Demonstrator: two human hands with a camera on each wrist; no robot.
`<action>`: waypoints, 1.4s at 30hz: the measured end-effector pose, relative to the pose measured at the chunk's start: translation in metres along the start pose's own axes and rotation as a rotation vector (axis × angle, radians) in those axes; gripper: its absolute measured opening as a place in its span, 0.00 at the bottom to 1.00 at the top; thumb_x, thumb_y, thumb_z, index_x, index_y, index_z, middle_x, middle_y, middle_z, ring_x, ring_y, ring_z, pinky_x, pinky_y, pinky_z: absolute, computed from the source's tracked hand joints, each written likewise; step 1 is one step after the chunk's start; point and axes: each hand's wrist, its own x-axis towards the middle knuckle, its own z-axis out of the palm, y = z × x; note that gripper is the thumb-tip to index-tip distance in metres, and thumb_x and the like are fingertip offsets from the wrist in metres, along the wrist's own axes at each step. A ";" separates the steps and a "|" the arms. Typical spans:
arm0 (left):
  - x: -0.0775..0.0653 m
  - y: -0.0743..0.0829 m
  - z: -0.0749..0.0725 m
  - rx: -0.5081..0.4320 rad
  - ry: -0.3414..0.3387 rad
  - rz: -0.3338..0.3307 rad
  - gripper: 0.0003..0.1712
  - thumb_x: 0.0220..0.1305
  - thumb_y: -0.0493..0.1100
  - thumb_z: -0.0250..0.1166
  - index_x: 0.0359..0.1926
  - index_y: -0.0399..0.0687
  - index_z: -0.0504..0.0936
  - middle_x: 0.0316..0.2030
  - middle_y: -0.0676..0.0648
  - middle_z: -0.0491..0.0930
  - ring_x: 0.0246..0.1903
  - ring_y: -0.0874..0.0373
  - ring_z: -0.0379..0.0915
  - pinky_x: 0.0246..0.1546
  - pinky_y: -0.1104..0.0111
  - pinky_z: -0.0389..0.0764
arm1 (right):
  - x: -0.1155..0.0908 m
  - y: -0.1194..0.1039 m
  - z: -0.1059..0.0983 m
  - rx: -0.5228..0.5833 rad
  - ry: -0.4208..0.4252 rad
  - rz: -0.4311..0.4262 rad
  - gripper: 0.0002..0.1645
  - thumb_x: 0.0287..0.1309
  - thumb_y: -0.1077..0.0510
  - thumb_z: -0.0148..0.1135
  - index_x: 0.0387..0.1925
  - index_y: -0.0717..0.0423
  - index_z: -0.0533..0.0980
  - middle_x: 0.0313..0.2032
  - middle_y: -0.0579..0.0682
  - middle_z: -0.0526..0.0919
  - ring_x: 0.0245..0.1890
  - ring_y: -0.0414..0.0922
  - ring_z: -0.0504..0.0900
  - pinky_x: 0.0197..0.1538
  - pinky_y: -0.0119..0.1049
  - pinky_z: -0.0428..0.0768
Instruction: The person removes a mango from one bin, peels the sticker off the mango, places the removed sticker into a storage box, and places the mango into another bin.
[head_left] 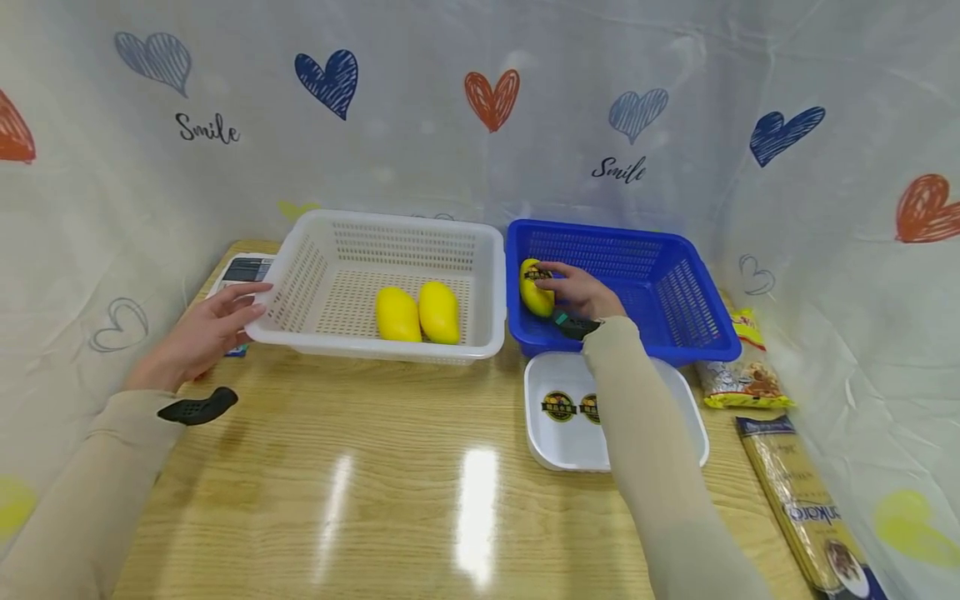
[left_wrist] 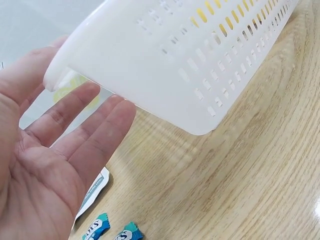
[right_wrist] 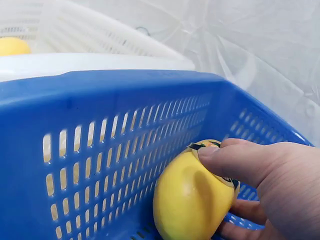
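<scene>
In the blue basket point(head_left: 701, 304), my right hand point(head_left: 577, 292) holds a yellow mango point(head_left: 530, 293) near the left wall. The thumb lies on a black round sticker point(right_wrist: 227, 180) on its skin, one edge of which lifts; the other fingers are partly hidden behind the fruit. My left hand point(head_left: 217, 325) touches the left rim of the white basket point(head_left: 375, 346) with fairly straight fingers point(left_wrist: 107, 127), their tips under the rim. Two yellow mangoes, one on the left point(head_left: 397, 315) and one on the right point(head_left: 439, 312), lie side by side inside it.
A white tray point(head_left: 547, 450) with round black stickers point(head_left: 558, 406) stands before the blue basket, partly under my right forearm. Bagged food point(head_left: 750, 367) and a long packet point(head_left: 802, 500) lie at right. Small blue-green wrapped pieces point(left_wrist: 96, 227) lie beside the white basket.
</scene>
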 end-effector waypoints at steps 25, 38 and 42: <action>0.000 0.004 0.002 -0.031 0.023 -0.019 0.28 0.74 0.40 0.54 0.71 0.43 0.61 0.53 0.57 0.76 0.48 0.65 0.76 0.40 0.73 0.81 | -0.018 -0.014 -0.001 -0.218 0.047 -0.092 0.28 0.69 0.61 0.57 0.68 0.52 0.66 0.66 0.61 0.63 0.58 0.55 0.70 0.60 0.50 0.74; -0.001 0.003 0.002 0.065 0.035 -0.025 0.29 0.74 0.46 0.55 0.71 0.47 0.61 0.54 0.60 0.74 0.48 0.67 0.75 0.41 0.74 0.81 | -0.095 -0.020 0.007 -0.262 0.102 -0.285 0.29 0.65 0.51 0.63 0.66 0.45 0.69 0.68 0.55 0.59 0.59 0.53 0.69 0.58 0.45 0.75; -0.001 0.003 0.002 0.084 0.037 -0.040 0.30 0.74 0.47 0.55 0.72 0.47 0.60 0.55 0.60 0.73 0.48 0.67 0.74 0.42 0.74 0.80 | -0.128 -0.006 0.022 -0.250 0.067 -0.333 0.30 0.65 0.49 0.64 0.66 0.45 0.69 0.67 0.51 0.64 0.57 0.53 0.70 0.52 0.41 0.77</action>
